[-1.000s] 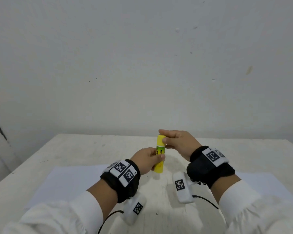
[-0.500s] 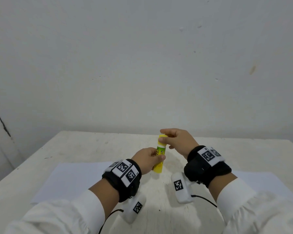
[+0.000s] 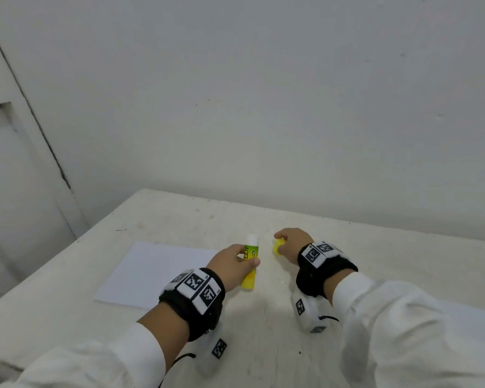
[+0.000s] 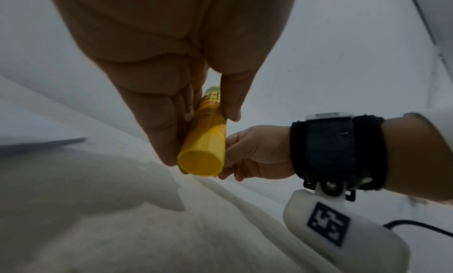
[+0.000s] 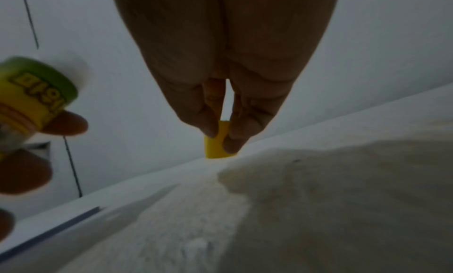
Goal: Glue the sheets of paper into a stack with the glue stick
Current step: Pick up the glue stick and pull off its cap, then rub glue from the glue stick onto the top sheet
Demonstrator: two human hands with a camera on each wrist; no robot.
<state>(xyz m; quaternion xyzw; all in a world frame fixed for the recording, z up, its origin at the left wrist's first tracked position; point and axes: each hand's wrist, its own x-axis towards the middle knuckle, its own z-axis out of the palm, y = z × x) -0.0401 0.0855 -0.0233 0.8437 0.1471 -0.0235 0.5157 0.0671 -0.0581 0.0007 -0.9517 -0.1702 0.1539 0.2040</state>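
- While the left hand (image 3: 233, 261) wraps its fingers (image 4: 157, 110) and thumb round the glue stick (image 3: 249, 264), the stick stands nearly upright above the table (image 3: 263, 317), its white glue end pointing up and away from the person.
- From the left wrist view, the flat yellow base of the stick (image 4: 199, 160) faces the camera, with the fingers on one side of the tube and the thumb on the other.
- Over to the right, the right hand (image 3: 290, 245) pinches the small yellow cap (image 3: 278, 245) between fingertips and thumb; cap and stick are apart, with a clear gap between them.
- Seen from the right wrist, the cap (image 5: 218, 141) hangs from the fingertips (image 5: 208, 126) close above the table (image 5: 318, 199); whether its lower rim touches the surface I cannot tell.
- At the left edge of that same view the green-and-yellow label of the stick (image 5: 34, 95) shows, blurred, with left fingertips under it.
- One white sheet (image 3: 154, 271) lies flat on the table's left half, just beside and partly under the left wrist, its far corner toward the table's back-left edge.
- Another pale sheet (image 3: 479, 320) seems to lie near the table's right edge behind the right sleeve (image 3: 403, 331); most of it is hidden.
- Both wrists carry black bands with square-patterned markers (image 3: 196, 287), and white camera pods (image 3: 305, 312) hang below them.
- Behind the table rises a plain pale wall (image 3: 263, 107).
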